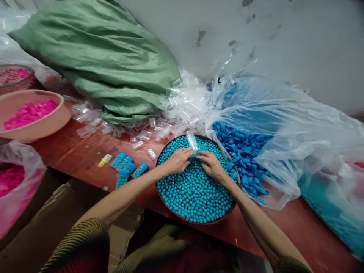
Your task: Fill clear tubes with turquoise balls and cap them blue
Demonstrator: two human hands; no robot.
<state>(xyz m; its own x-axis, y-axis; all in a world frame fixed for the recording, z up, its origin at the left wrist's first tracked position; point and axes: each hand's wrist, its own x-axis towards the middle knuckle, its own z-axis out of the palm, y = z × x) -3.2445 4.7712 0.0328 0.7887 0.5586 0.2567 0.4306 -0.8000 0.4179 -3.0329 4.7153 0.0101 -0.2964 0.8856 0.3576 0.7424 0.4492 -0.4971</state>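
Note:
A clear plastic bottle lies tilted over the turquoise beads, its near end between my two hands. My left hand has its fingertips on the left of that end, fingers bent. From the right, my right hand reaches in with curled fingers that meet the same end; its exact grip is partly hidden. Beads fill a round red-rimmed tray under both hands. A few filled bottles with blue caps stand and lie to the left of my left forearm.
Loose blue caps spill from a clear plastic bag at the right. Empty clear bottles are heaped behind the tray beside a green sack. A pink basin holds pink pieces. A yellow label lies on the red table.

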